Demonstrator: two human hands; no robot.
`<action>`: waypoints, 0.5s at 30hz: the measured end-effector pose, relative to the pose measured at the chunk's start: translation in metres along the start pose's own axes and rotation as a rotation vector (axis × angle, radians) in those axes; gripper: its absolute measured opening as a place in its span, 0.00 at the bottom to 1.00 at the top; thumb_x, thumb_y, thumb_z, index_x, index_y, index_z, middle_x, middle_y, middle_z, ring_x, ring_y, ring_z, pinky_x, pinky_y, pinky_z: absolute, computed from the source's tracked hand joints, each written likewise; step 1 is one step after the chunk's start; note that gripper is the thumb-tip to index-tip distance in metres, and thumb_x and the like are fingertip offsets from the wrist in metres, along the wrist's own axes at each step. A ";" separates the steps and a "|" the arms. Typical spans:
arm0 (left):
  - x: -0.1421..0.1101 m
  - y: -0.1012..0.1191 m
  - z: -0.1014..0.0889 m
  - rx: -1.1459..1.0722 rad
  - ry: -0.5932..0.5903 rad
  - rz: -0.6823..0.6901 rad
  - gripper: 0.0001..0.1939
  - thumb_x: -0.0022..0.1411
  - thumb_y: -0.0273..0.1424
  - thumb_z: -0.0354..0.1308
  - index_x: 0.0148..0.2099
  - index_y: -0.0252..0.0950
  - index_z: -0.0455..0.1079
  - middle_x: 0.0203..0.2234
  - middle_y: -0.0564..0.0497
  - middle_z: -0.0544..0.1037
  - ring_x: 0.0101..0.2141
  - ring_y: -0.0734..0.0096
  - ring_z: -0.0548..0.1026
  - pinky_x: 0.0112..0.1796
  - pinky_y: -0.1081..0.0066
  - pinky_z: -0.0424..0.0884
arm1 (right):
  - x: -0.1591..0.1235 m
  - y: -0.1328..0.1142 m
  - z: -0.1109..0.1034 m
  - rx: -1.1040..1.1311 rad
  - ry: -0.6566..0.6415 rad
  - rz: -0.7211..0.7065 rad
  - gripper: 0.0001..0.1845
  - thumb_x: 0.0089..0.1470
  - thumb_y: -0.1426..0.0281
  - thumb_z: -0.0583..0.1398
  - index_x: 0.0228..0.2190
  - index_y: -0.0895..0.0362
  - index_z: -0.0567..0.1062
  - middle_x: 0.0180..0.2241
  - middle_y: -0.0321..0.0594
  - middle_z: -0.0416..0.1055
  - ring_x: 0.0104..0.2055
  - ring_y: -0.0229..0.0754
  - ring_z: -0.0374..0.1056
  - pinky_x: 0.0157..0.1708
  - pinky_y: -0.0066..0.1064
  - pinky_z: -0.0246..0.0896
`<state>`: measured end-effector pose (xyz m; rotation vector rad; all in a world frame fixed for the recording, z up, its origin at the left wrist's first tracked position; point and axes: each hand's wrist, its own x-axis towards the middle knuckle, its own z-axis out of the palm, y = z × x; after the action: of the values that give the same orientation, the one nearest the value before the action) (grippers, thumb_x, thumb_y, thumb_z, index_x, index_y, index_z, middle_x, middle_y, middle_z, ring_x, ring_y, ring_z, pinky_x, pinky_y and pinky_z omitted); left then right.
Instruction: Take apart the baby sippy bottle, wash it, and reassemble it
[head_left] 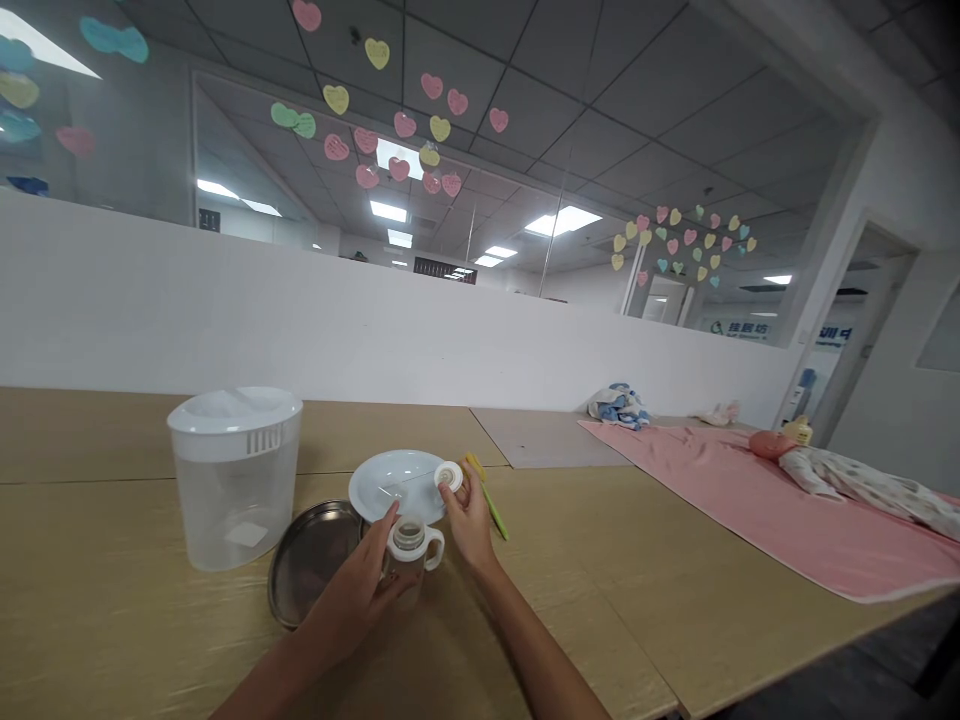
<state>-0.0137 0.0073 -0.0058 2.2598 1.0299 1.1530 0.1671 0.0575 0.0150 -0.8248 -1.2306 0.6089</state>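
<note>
My left hand (pixel 369 580) is wrapped around a baby bottle (pixel 409 538) with a white collar and side handles. The bottle stands upright, its mouth uncovered. Between the fingers of my right hand (pixel 469 515) is a round white bottle cap (pixel 448 477), held up and to the right of the bottle, apart from it. Just behind both hands lies a white plate (pixel 375 478) with something clear and thin on it. A brush with a yellow head and green handle (pixel 493 508) lies to the right of my right hand.
An oval metal tray (pixel 304 560) sits left of my left hand, and behind it stands a tall translucent bin with a white lid (pixel 232 480). To the right, a pink cloth (pixel 750 500) bears a doll in patterned clothing (pixel 862 485). A bunched blue-and-white cloth (pixel 619 405) lies by the wall.
</note>
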 end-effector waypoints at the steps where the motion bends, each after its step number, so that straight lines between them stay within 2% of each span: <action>1: 0.000 0.000 0.000 0.004 0.004 0.004 0.35 0.61 0.41 0.50 0.66 0.42 0.39 0.60 0.42 0.56 0.59 0.57 0.57 0.52 0.62 0.65 | 0.000 0.001 -0.002 -0.045 -0.008 -0.007 0.25 0.50 0.62 0.59 0.49 0.58 0.63 0.47 0.48 0.68 0.46 0.45 0.68 0.45 0.35 0.64; 9: 0.001 0.001 0.000 0.019 -0.002 0.024 0.35 0.61 0.40 0.50 0.66 0.42 0.39 0.59 0.42 0.59 0.58 0.59 0.59 0.53 0.61 0.63 | -0.002 -0.010 -0.009 -0.675 -0.176 -0.242 0.16 0.53 0.62 0.58 0.42 0.55 0.73 0.42 0.44 0.70 0.46 0.47 0.64 0.48 0.38 0.57; 12: 0.002 -0.002 0.001 0.041 0.000 0.038 0.35 0.61 0.40 0.50 0.65 0.42 0.39 0.59 0.43 0.59 0.58 0.59 0.59 0.54 0.59 0.62 | -0.004 -0.008 -0.009 -0.774 -0.167 -0.234 0.16 0.53 0.61 0.57 0.42 0.54 0.74 0.38 0.43 0.71 0.43 0.46 0.65 0.45 0.37 0.57; 15: 0.001 -0.004 0.001 0.056 0.003 0.043 0.35 0.61 0.40 0.50 0.65 0.41 0.39 0.59 0.42 0.58 0.58 0.58 0.58 0.55 0.58 0.61 | -0.004 -0.002 -0.008 -0.754 -0.106 -0.196 0.16 0.55 0.60 0.55 0.38 0.57 0.74 0.33 0.42 0.71 0.38 0.45 0.65 0.41 0.36 0.57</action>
<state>-0.0140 0.0107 -0.0084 2.3349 1.0318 1.1596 0.1743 0.0518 0.0133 -1.2803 -1.6441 0.0051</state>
